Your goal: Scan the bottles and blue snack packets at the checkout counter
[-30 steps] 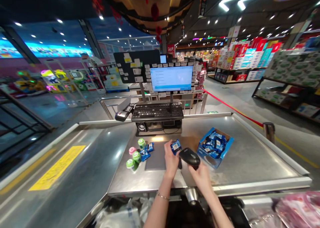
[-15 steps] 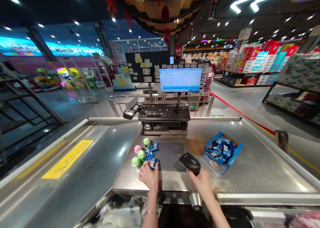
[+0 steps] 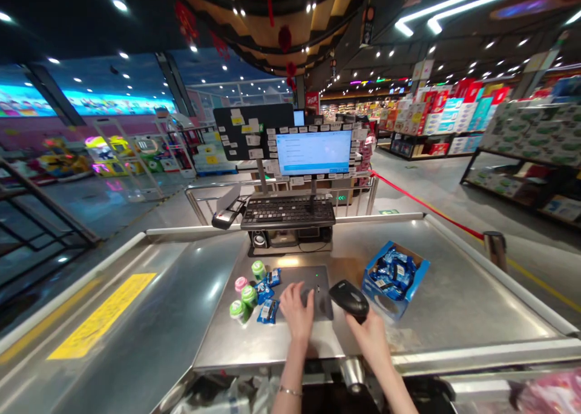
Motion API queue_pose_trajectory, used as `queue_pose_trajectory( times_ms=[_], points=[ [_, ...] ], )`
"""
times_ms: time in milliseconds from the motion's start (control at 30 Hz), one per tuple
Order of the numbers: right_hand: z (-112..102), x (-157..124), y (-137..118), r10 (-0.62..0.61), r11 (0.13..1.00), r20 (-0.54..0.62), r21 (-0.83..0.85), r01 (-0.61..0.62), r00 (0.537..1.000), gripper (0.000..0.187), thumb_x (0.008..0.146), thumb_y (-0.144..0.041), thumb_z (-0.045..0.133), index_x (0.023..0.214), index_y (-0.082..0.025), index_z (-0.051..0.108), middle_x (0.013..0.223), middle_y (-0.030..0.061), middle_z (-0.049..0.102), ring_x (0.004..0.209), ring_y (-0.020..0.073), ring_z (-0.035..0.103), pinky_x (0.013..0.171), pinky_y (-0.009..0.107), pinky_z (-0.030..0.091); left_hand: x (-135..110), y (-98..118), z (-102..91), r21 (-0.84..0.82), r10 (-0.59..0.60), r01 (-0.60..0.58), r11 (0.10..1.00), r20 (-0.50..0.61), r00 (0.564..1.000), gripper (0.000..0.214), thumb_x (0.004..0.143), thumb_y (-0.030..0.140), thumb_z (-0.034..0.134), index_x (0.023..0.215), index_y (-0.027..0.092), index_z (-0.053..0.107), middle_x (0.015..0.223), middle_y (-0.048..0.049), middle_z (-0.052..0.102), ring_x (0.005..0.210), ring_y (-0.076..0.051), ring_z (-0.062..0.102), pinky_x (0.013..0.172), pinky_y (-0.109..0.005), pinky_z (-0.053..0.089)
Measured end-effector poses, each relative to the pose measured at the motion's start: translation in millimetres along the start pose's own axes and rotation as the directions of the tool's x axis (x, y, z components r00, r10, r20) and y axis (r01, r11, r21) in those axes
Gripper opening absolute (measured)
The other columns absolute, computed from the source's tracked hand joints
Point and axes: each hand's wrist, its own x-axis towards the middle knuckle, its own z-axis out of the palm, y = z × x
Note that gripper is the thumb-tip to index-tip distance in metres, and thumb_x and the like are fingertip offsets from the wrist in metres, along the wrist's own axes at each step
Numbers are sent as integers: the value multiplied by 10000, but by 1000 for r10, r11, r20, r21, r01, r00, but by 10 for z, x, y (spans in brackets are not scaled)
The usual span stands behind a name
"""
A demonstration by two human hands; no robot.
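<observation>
My right hand (image 3: pixel 372 335) grips a black handheld barcode scanner (image 3: pixel 348 299) over the steel checkout counter (image 3: pixel 454 317). My left hand (image 3: pixel 296 308) hovers open and empty above the dark scan plate (image 3: pixel 318 275), fingers spread. Just left of it lies a small blue snack packet (image 3: pixel 267 311), with other blue packets (image 3: pixel 267 284) and several small green and pink cups (image 3: pixel 247 290) beside it. A blue cardboard box (image 3: pixel 394 275) filled with the same blue packets stands to the right of the scanner.
A keyboard (image 3: pixel 287 212) and a lit monitor (image 3: pixel 313 152) stand behind the scan plate. A card terminal (image 3: pixel 226 215) sits left of the keyboard. A red barrier tape (image 3: pixel 422 203) runs to a post (image 3: pixel 494 247) at right. Store shelves (image 3: pixel 521 141) fill the background.
My left hand held a blue packet by the scanner, carried it left, set it down beside the cups and moved back empty over the scan plate. The right hand kept the scanner.
</observation>
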Motion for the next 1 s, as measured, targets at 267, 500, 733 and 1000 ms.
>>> queue_pose_trajectory(
  times_ms=[267,500,733,1000],
  points=[
    [-636,242,197,110,994,-260,20,-108,959,444,652,-487,578,891,-127,680,781,126,733,811,307,682,690,354,511,31,1177,372,-414,347,-239,878,211,914,237,866,305,499,1078,223,568,1098,-63,566,1096,-208,491,966,-370,399],
    [-1017,430,409,139,990,-422,42,-134,896,448,647,-488,597,888,-120,684,791,120,737,815,303,679,694,351,517,68,1777,877,-530,481,-225,817,412,774,350,858,190,442,1198,209,524,1211,-79,560,1129,-181,523,977,-314,417],
    [-1136,506,581,156,987,-438,109,-120,885,437,635,-481,624,866,-116,695,778,106,740,822,294,679,690,338,530,192,2223,1181,-133,328,-339,931,712,621,412,868,307,445,1221,118,545,1244,-162,562,1178,-250,498,1000,-339,378],
    [-1110,590,709,220,975,-401,78,-207,889,457,640,-526,586,845,-130,686,787,119,739,833,315,684,690,347,535,268,2329,1378,47,219,-353,935,705,675,346,877,370,454,993,134,678,1111,-155,633,1066,-249,572,880,-313,445]
  ],
)
